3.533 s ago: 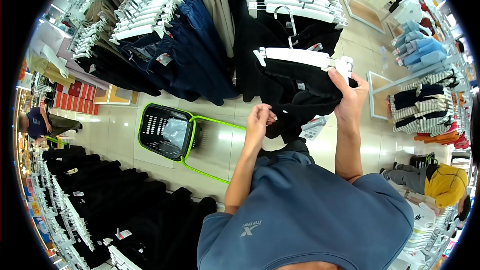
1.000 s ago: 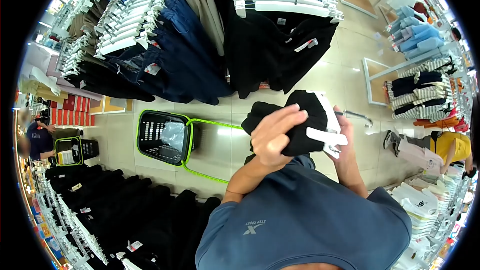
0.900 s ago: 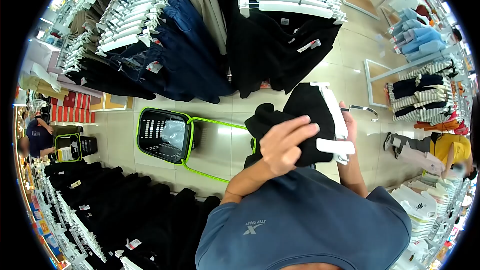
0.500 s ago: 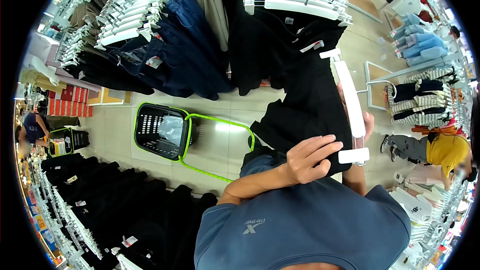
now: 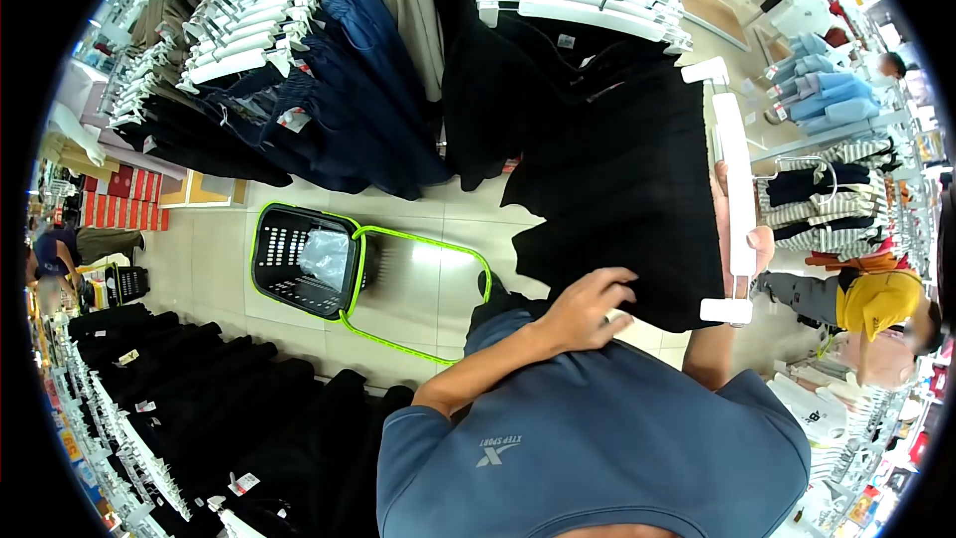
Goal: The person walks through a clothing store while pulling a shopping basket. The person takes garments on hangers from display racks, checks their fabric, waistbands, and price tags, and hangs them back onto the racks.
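A black garment (image 5: 617, 169) hangs sideways from a white clip hanger (image 5: 737, 189), its fabric spread out to the left. My right hand (image 5: 749, 229) is wrapped round the middle of the hanger, partly hidden behind it. The metal hook points right. At the garment's lower edge is my left hand (image 5: 596, 309), palm down, with its fingers bent and apart and nothing gripped between them.
A black basket with green trim (image 5: 304, 264) stands on the floor at left, holding a clear plastic bag. Racks of dark trousers (image 5: 349, 110) are ahead; black clothes (image 5: 249, 389) hang lower left. A person in yellow (image 5: 881, 304) is at right, another person at far left.
The garment has been unfolded from a bundle and now spreads wide. The hanger has moved up and to the right with my right hand. My left hand has come off the fabric's front, towards its lower edge.
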`<state>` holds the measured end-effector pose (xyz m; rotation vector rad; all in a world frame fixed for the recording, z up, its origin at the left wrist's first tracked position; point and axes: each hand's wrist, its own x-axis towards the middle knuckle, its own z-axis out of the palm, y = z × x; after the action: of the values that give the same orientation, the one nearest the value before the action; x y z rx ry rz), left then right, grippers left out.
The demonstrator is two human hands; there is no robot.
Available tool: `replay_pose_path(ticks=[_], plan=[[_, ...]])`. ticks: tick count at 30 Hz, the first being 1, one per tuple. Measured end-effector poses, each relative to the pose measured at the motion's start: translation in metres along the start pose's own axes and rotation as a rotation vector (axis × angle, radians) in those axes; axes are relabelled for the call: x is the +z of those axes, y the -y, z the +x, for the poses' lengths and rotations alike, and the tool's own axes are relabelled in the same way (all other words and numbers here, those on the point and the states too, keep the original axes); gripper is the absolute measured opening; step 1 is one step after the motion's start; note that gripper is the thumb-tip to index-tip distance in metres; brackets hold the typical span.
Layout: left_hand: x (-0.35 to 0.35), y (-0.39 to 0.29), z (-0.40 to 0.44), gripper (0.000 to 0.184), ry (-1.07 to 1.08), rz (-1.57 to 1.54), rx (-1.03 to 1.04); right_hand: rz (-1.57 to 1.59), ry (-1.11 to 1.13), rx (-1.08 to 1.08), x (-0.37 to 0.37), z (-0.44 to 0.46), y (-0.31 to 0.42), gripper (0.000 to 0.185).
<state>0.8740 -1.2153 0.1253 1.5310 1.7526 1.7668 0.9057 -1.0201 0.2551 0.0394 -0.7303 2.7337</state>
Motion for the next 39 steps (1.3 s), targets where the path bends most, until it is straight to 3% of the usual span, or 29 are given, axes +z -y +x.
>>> replay_pose_path(ticks=[2,4,6,11,13,16,18,19,23,27,34,39], plan=[[-0.002,0.014,-0.012,0.015,0.041,-0.069,-0.279,-0.005,-0.019,0.005,0.003,-0.003,0.005,0.088],[-0.002,0.039,-0.032,0.016,0.129,-0.007,-0.439,-0.097,-0.043,-0.044,0.004,-0.005,0.009,0.092],[-0.002,0.061,-0.053,0.017,0.164,0.042,-0.483,-0.175,-0.060,-0.070,0.012,-0.008,0.006,0.094],[0.002,0.079,-0.070,0.032,0.567,-0.045,-0.563,-0.294,-0.100,-0.111,0.031,-0.006,-0.009,0.098],[0.012,0.077,-0.070,0.035,0.628,-0.072,-0.494,-0.384,-0.091,-0.140,0.038,0.002,-0.017,0.100],[0.022,0.063,-0.059,0.040,0.767,-0.160,-0.524,-0.454,0.033,-0.214,0.035,0.010,-0.024,0.096],[0.025,0.055,-0.051,0.046,0.899,-0.038,-0.529,-0.473,0.048,-0.224,0.038,0.014,-0.019,0.094],[0.046,0.077,-0.064,0.048,0.935,-0.116,-0.554,-0.484,0.052,-0.229,0.039,0.015,-0.015,0.094],[0.031,0.054,-0.038,0.052,0.618,-0.162,-0.416,-0.492,0.060,-0.261,0.044,0.024,0.023,0.090],[0.028,0.070,-0.026,0.057,0.408,-0.373,-0.432,-0.494,0.064,-0.283,0.045,0.028,0.078,0.087],[0.018,0.121,-0.012,0.066,-0.154,-1.120,-0.615,-0.516,0.002,-0.298,0.039,0.010,0.160,0.082],[-0.021,0.167,-0.009,0.073,-0.554,-1.513,-0.505,-0.526,-0.096,-0.320,0.025,-0.036,0.192,0.078]])
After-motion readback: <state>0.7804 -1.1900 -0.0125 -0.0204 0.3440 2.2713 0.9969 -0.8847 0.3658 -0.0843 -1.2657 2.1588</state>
